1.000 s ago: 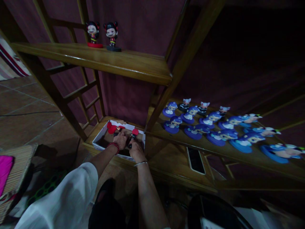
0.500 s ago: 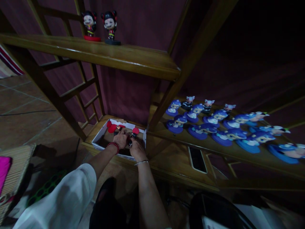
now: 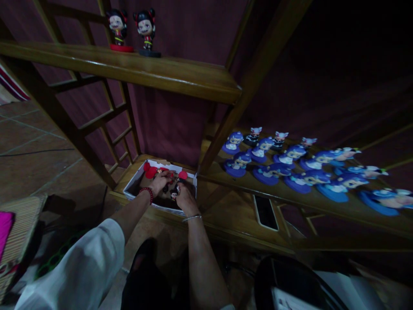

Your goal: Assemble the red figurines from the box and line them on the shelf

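Observation:
Both my hands reach into a shallow white box (image 3: pixel 131 187) standing on the low shelf. Small black-haired figurines with red and black parts lie in it. My right hand (image 3: pixel 185 197), with a silver bangle at the wrist, is closed on a figurine (image 3: pixel 174 194) near the box's right side. My left hand (image 3: pixel 159 182), wearing a red bead bracelet (image 3: pixel 149 192), stretches its fingers over the middle of the box, close to another figurine whose shape is mostly hidden. Round red bases (image 3: pixel 150 172) show at the back left, and one red base (image 3: pixel 182 175) at the back right.
Two black-haired figurines (image 3: pixel 146 32) stand on the upper shelf (image 3: pixel 180 75). Rows of blue-haired figurines (image 3: pixel 292 154) fill the right shelf. A phone (image 3: pixel 266 212) lies below it. A wooden post (image 3: pixel 222 142) rises just right of the box. A woven seat (image 3: pixel 24 228) is at left.
My left hand has shifted slightly left and its fingers have spread away from my right hand. The figurine at my right hand shows more plainly. The view has shifted a little.

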A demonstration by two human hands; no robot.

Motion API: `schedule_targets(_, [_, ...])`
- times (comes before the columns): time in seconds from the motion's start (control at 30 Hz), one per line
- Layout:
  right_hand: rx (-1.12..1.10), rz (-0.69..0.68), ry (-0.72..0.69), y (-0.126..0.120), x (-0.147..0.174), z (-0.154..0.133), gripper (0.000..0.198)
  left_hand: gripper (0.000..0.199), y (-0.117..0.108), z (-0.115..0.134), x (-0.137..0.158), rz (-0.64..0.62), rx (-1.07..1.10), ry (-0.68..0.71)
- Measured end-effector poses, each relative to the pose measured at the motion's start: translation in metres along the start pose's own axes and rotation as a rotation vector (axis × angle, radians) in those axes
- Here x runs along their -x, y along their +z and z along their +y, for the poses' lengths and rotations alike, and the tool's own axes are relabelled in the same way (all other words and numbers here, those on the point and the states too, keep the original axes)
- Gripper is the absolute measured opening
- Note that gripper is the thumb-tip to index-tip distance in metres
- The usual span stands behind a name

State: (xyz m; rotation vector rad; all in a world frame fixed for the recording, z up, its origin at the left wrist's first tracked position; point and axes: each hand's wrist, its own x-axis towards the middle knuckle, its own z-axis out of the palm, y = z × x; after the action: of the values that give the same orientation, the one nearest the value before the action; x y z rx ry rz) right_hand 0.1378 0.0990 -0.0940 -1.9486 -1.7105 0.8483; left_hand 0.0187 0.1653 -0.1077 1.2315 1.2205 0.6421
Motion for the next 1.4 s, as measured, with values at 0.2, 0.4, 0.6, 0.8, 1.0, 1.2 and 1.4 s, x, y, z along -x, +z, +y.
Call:
schedule_targets(0.2, [-0.103,0.010,-0.001,0.002,-0.006,0.001,0.054,0.039,-0.003,0.004,0.005,-0.017,0.213,-0.035])
schedule_targets(0.4, [-0.168,0.018,-0.004,0.001,-0.007,-0.004,0.059,0.039,-0.003,0.011,0.012,-0.118,0.467,-0.069])
schedule_targets(0.6, [-0.220,0.085,-0.024,0.008,-0.011,0.001,0.050,0.039,-0.003,0.006,0.009,-0.091,0.542,-0.079])
schedule_targets(0.8, [-0.265,0.170,-0.083,0.012,-0.014,0.005,0.031,0.030,-0.005,0.005,0.007,-0.065,0.597,-0.126])
schedule_targets(1.0, [-0.169,0.082,-0.042,0.012,-0.014,0.007,0.020,0.027,-0.004,0.013,0.010,0.027,0.597,-0.204])
schedule_targets(1.2, [-0.022,-0.018,-0.027,0.010,-0.008,0.003,0.034,0.024,-0.002,0.014,0.010,0.058,0.615,-0.222])
schedule_targets(1.4, [0.165,-0.083,-0.072,0.007,-0.002,-0.003,0.032,0.021,-0.002,0.009,0.006,0.076,0.613,-0.221])
